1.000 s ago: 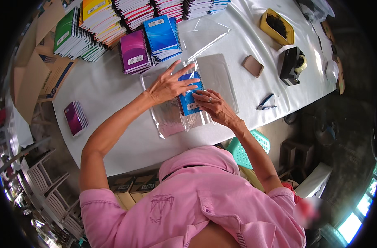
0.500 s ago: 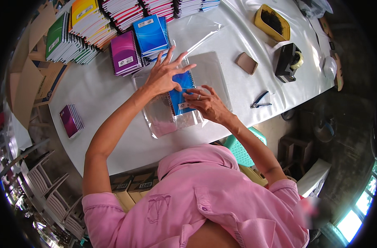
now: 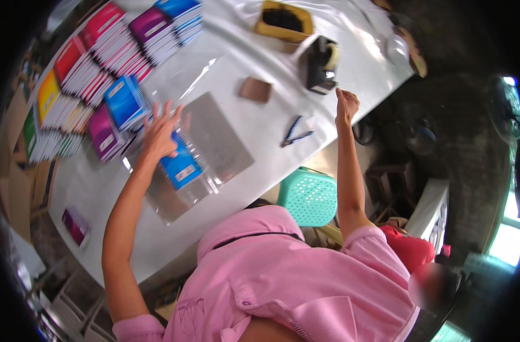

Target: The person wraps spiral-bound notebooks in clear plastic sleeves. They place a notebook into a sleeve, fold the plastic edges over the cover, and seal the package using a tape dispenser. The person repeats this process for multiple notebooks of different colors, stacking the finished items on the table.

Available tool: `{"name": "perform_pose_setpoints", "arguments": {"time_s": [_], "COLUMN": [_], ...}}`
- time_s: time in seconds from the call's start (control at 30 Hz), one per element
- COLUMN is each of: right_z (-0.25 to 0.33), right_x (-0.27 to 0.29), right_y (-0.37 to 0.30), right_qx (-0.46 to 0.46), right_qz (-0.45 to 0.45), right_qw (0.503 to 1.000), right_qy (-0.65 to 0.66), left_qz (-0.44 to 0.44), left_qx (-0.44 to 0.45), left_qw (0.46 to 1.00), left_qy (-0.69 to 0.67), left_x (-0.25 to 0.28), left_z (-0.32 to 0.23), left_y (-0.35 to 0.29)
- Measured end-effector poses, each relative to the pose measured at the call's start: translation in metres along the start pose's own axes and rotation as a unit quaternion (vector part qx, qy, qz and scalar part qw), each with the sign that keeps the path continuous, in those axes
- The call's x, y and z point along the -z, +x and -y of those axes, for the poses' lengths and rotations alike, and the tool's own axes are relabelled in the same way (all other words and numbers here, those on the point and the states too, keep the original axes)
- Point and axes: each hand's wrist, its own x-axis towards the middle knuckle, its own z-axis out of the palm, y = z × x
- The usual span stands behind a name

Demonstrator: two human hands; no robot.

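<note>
A blue spiral notebook (image 3: 183, 165) lies on clear plastic sheeting (image 3: 220, 131) on the table. My left hand (image 3: 160, 137) rests over its upper left part, fingers spread and thumb on the cover. Off to the right, my right hand (image 3: 347, 105) is raised near the table edge, its fingers drawn together; whatever they may pinch is too small to make out. Just beyond that hand stands a black tape dispenser (image 3: 319, 65) with a roll of tape, apart from the fingers.
Stacks of colourful notebooks (image 3: 114, 43) fill the far left. A purple notebook stack (image 3: 74, 225) lies at the left edge. Blue-handled pliers (image 3: 296, 134), a brown block (image 3: 255, 90) and a yellow container (image 3: 285, 21) of dark bits are on the table. A green stool (image 3: 308, 196) stands below.
My right hand has left the notebook and swung right toward the tape dispenser, its fingers closing together. My left hand stays on the notebook. The whole view has turned and shifted.
</note>
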Motion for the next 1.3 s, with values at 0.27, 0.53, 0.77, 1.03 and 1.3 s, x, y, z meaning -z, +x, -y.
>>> {"name": "perform_pose_setpoints", "arguments": {"time_s": [0.27, 0.53, 0.77, 1.03, 1.3], "right_z": [-0.003, -0.027, -0.034, -0.122, 0.003], "right_x": [-0.007, -0.021, -0.007, 0.071, -0.003], "right_y": [0.071, 0.025, 0.017, 0.091, 0.013], "right_qx": [-0.354, -0.292, -0.202, -0.209, -0.475], "right_qz": [0.212, 0.133, 0.115, 0.065, 0.160], "right_qw": [0.892, 0.751, 0.970, 0.969, 0.771], "right_qy": [0.185, 0.577, -0.075, -0.115, 0.392], "left_qz": [0.002, -0.017, -0.064, -0.100, -0.093], "left_qx": [0.030, 0.037, -0.020, -0.091, -0.062], "left_qw": [0.999, 0.999, 0.998, 0.983, 0.990], "left_qy": [0.044, 0.020, -0.021, -0.122, -0.089], "left_x": [0.003, 0.003, -0.005, -0.012, -0.006], "left_z": [-0.008, -0.003, 0.022, 0.006, 0.026], "left_y": [-0.004, -0.011, -0.015, 0.002, -0.025]}}
